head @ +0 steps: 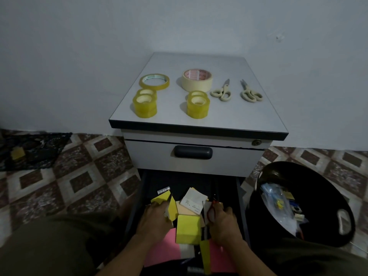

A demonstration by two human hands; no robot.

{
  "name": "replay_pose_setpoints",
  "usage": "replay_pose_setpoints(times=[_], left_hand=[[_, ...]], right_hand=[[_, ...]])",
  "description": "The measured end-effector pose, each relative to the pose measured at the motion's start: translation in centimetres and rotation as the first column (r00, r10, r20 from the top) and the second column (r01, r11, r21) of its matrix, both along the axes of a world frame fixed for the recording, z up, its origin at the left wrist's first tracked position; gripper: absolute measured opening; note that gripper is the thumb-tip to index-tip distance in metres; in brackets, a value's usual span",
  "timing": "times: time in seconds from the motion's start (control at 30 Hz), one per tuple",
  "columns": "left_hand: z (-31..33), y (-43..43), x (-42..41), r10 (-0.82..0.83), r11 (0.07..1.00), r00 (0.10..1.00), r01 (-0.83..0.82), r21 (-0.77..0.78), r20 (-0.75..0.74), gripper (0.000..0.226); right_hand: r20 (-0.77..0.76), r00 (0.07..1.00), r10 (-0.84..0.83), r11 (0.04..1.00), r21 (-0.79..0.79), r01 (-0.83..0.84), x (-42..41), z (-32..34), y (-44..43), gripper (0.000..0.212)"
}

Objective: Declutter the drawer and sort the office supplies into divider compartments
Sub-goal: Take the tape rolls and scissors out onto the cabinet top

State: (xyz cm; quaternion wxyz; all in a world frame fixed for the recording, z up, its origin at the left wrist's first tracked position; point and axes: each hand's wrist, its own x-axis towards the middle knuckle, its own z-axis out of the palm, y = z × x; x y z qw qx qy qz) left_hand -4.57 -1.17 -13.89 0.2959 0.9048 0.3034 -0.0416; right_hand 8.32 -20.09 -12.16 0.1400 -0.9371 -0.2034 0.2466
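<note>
Grey top (229,116) w/ tapes (154,81); L fingers (158,207) grip yellow pad (160,198), R fingers (220,211) red item (209,213).

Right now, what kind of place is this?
Probably a corner of a home or small office: a drawer cabinet against a bare wall, a masking tape roll and scissors on top, patterned floor tiles around it.

Scissors (221,93): two
Big tape rolls (154,81): two
Small tape stacks (145,107): four, rolls in each unclear
Yellow note blocks (188,229): at least three
Red-handled thing (210,211): one
Bin (326,188): one
</note>
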Motion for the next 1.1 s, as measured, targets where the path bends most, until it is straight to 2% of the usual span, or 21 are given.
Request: replay_pose_setpoints(times=[0.1,0.23,0.37,0.43,0.57,0.8,0.9,1.1], left_hand=[[0.5,-0.2,0.0,0.005,0.999,0.997,-0.002,-0.039,0.076,0.026],[2.1,-0.7,0.0,0.029,0.998,0.99,-0.02,-0.068,0.136,0.018],[4.0,-0.5,-0.3,0.048,0.995,0.979,-0.028,-0.1,0.198,0.03],[5.4,-0.7,-0.5,0.029,0.992,0.979,-0.002,-0.129,0.204,0.04],[8.2,-1.1,-1.5,-0.015,0.983,0.979,0.051,-0.175,0.204,0.048],[14.5,-3.6,-5.1,-0.149,0.974,0.959,0.185,-0.133,0.242,0.045],[17.2,-4.3,-5.9,-0.152,0.974,0.933,0.198,-0.114,0.326,0.047],[24.3,-5.7,-6.7,-0.175,0.967,0.862,0.242,-0.083,0.475,0.044]], right_hand=[[0.005,1.0,-0.006,1.0,0.028,0.006,-0.1,0.7,0.1,0.052],[-0.034,0.999,-0.042,0.986,0.162,0.047,-0.5,1.8,0.2,0.054],[-0.032,0.997,-0.064,0.968,0.24,0.07,-0.8,4.1,-0.2,0.049],[-0.067,0.998,-0.02,0.976,0.217,0.034,-0.9,5.7,-0.8,0.051],[-0.154,0.985,0.08,0.987,0.15,-0.057,-1.2,9.9,-2.8,0.079],[-0.214,0.953,0.217,0.959,0.228,-0.167,-4.2,18.0,-6.9,0.068],[-0.195,0.957,0.217,0.943,0.296,-0.154,-5.6,20.2,-8.4,0.07],[-0.062,0.973,0.221,0.892,0.416,-0.176,-6.9,25.5,-10.8,0.066]])
